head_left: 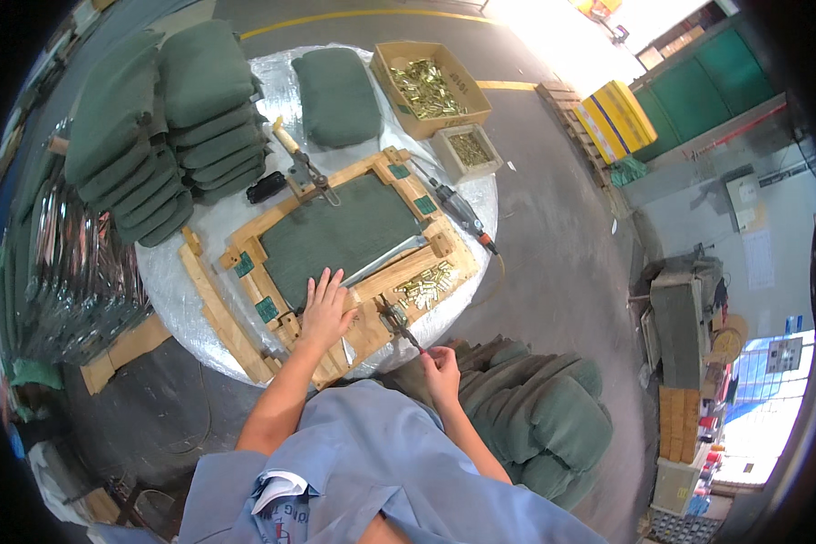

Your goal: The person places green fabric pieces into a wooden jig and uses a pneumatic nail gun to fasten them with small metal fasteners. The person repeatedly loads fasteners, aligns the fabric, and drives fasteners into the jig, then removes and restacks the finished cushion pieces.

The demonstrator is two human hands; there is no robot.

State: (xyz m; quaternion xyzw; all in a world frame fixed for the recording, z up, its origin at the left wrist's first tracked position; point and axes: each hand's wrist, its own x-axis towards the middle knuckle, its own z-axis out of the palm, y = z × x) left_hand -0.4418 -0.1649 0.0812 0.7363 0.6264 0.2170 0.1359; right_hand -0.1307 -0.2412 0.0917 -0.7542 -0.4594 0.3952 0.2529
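Note:
A wooden frame jig lies on the plastic-covered round table, with a dark green fabric panel inside it. My left hand rests with fingers spread over the near edge of the panel and the jig's near wooden bar. At that near side, my right hand is closed around the handle of a metal toggle clamp. Another toggle clamp with a pale handle sits on the far bar. Small brass-coloured metal pieces lie on the board beside the near bar.
Green cushions are stacked at the left, with one cushion at the back. A carton and a small box hold metal pieces. A power driver lies right of the jig. More cushions pile up beside my right arm.

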